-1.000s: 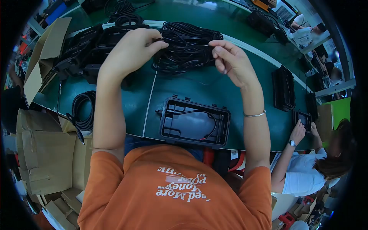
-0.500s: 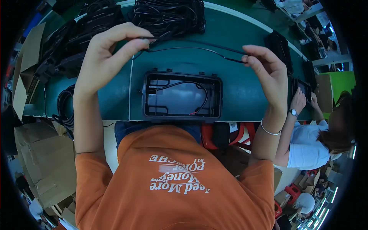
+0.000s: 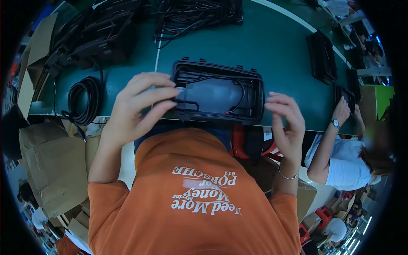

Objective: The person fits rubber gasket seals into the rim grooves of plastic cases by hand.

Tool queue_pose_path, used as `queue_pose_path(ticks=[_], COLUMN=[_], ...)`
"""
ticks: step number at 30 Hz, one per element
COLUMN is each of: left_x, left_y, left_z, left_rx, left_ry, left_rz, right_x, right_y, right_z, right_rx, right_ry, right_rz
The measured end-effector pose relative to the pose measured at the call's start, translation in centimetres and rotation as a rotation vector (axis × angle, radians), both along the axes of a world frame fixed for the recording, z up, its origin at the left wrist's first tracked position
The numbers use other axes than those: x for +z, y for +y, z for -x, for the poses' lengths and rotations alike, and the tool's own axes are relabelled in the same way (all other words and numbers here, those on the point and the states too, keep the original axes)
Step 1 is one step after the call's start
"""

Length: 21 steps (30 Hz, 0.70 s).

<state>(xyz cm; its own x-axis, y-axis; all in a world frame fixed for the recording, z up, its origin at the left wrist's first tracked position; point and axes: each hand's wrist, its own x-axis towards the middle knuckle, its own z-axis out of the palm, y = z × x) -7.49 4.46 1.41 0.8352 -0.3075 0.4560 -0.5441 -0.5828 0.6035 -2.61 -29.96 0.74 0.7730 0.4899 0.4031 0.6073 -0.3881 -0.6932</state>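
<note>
Head: hands [image 3: 137,107] flank black case [image 3: 214,117]

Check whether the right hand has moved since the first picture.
Yes: judged against the green table, the right hand has come nearer, from beside the cable bundle to the table's near edge.

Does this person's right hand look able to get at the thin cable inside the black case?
Probably yes: the right hand is open just beside the black case, whose top is uncovered. Only the side wall stands between it and the thin cable.
</note>
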Motion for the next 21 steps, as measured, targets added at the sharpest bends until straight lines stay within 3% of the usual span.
queue_pose_path(ticks=[2, 4, 6, 8, 13, 16, 21], left_x=[-0.1, 0.1, 0.2, 0.2, 1.6, 1.5, 1.0], left_y=[-0.5, -1.2, -1.9, -2.6, -4.2, -5.0, -4.5], left_z=[-0.6, -1.8, -3.0, -3.4, -3.0, -3.1, -2.9], left_rx=[0.166, 0.23, 0.284, 0.288, 0.333, 0.37, 0.387], left_ry=[0.045, 0.066, 0.019, 0.004, -0.022, 0.044, 0.04], left_rz=[0.034, 0.063, -0.11, -0.14, -0.643, -0.792, -0.592], right_x=[-0.4, -1.4, -2.0, -2.2, -2.0, -1.6, -1.4], right_y=[0.8, 1.6, 2.2, 2.5, 2.7, 3.0, 2.4], right_z=[-1.0, -2.2, -2.7, -2.9, -3.1, -2.7, -2.1], right_rx=[-0.214, -0.242, -0.315, -0.336, -0.393, -0.374, -0.287], right_ry=[0.076, 0.15, 0.307, 0.257, 0.424, 0.272, 0.122], right_rz=[-0.039, -0.106, -0.025, -0.003, -0.095, -0.049, -0.237])
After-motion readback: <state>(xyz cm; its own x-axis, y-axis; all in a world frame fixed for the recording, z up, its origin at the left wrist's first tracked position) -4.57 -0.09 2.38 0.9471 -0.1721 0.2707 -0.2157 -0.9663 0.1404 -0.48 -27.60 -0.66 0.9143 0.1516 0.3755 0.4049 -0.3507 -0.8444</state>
